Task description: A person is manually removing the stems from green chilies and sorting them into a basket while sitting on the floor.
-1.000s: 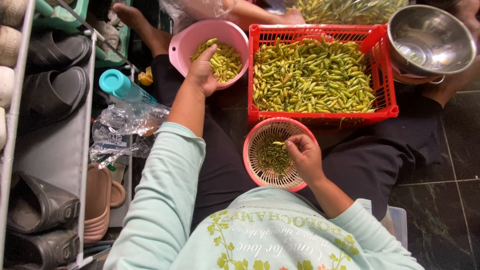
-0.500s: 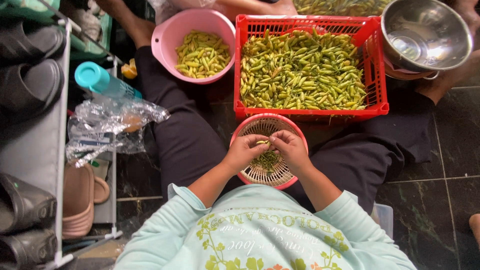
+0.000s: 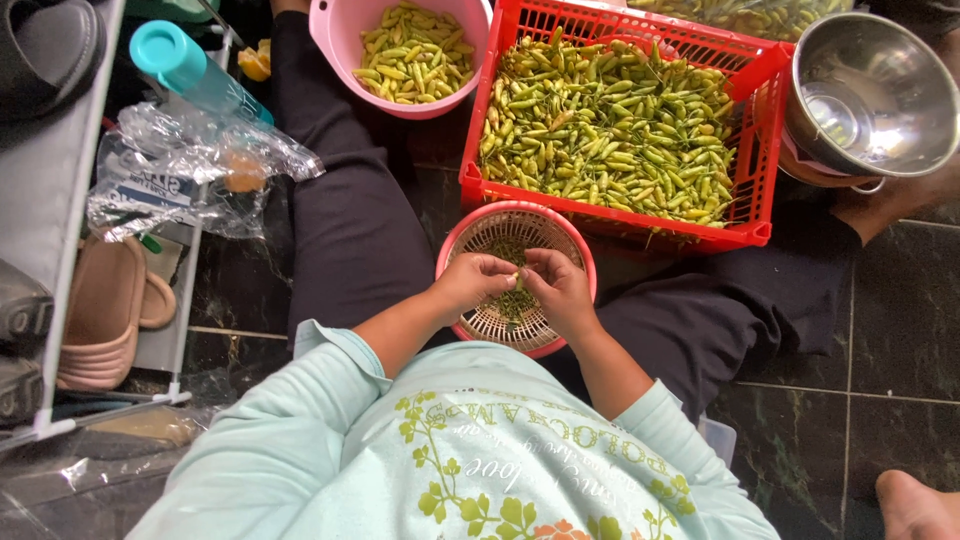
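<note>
My left hand [image 3: 474, 281] and my right hand [image 3: 558, 285] meet over a small round pink sieve basket [image 3: 470, 232] in my lap. Together the fingers pinch one green chili pepper [image 3: 517, 283] between them. Green stems lie in the bottom of the sieve under the hands. Beyond it stands a red plastic crate [image 3: 762, 130] heaped with green and yellowish chilies. A pink bowl [image 3: 340, 62] to the crate's left holds more chilies.
A steel bowl [image 3: 868, 95] stands right of the crate. On the left are a teal-capped bottle [image 3: 180, 64], a crumpled clear plastic bag [image 3: 180, 170], a grey shoe rack [image 3: 60, 190] and tan slippers [image 3: 100, 310]. Another person's foot [image 3: 915, 505] shows bottom right on the dark tiled floor.
My left hand has come back from the pink bowl to the sieve and now joins the right hand on a chili. The view has shifted to the right.
</note>
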